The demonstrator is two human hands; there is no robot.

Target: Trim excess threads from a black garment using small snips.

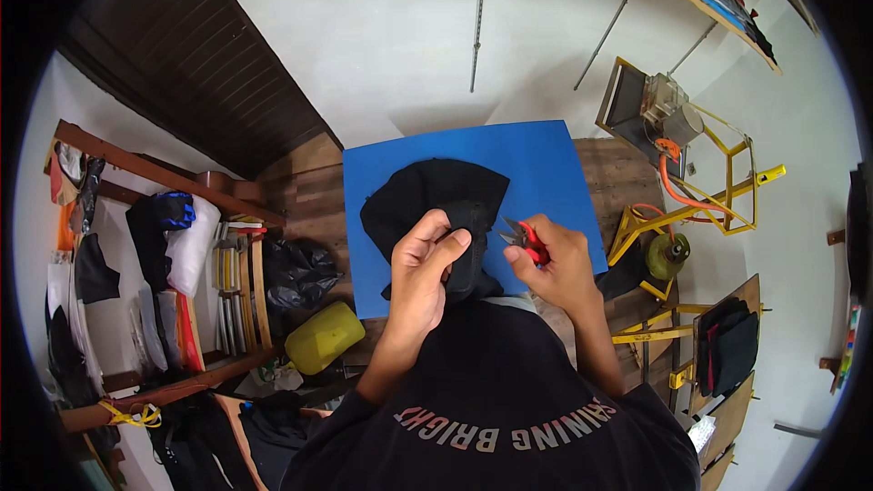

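From the head camera, looking down: a person in a black shirt (491,373) with pale lettering works at a blue tabletop (536,164). A piece of black cloth (409,195) lies toward the table's left and middle, spreading into a broad, rounded shape, with its near part raised in the person's grip close to the body. The left hand (421,268) pinches a stitched, folded part of the cloth, thumb and index finger closed on it; the other fingers curl, partly hidden. The right hand (559,264), just to the right of the cloth, is closed around small red-handled snips (535,245), thumb bent across the near side. The blades look slightly parted and point up and left, near the cloth's edge; whether they touch it, I cannot tell.

To the left stands a wooden shelf (173,173) crowded with folded goods, and beside it sit a black plastic bag (296,273) and a yellow container (325,338). To the right is a yellow metal frame (668,215) beside a green gas cylinder (667,256). A dark brown door (182,55) fills the upper left.
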